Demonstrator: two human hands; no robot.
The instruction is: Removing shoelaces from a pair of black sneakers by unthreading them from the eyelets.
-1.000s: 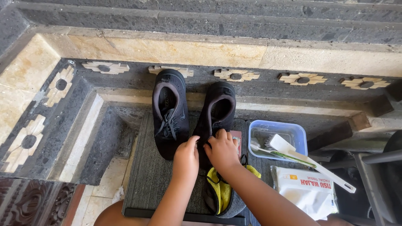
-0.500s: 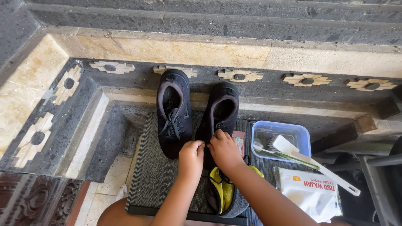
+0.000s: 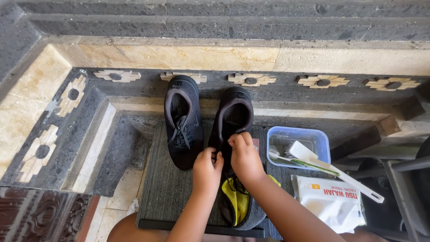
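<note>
Both hands are held close together at the lace area of the right-hand black shoe (image 3: 233, 118). The left hand (image 3: 207, 168) is narrowly pinched, apparently on a lace; the right hand (image 3: 244, 157) is curled over the tongue, fingers closed on what appears to be lace as well, though the grip itself is partly hidden.

Left of the hands, a second black shoe (image 3: 181, 121) stands with its laces loosely bunched and untied. Both shoes rest upright on a dark ribbed mat (image 3: 165, 188). Judged from this, the lacing of the handled shoe is unfinished, and the other shoe is not yet attended to.

Just below the hands a yellow and grey cloth (image 3: 239, 204) lies on the mat. To the right, a blue plastic tub (image 3: 320, 141) holds a white-handled brush (image 3: 331, 172), and a white tissue packet (image 3: 331, 199) lies near the right forearm.

Open mat remains left of the hands; beyond it the carved stone ledge (image 3: 58, 112) rises. The right side is crowded.
</note>
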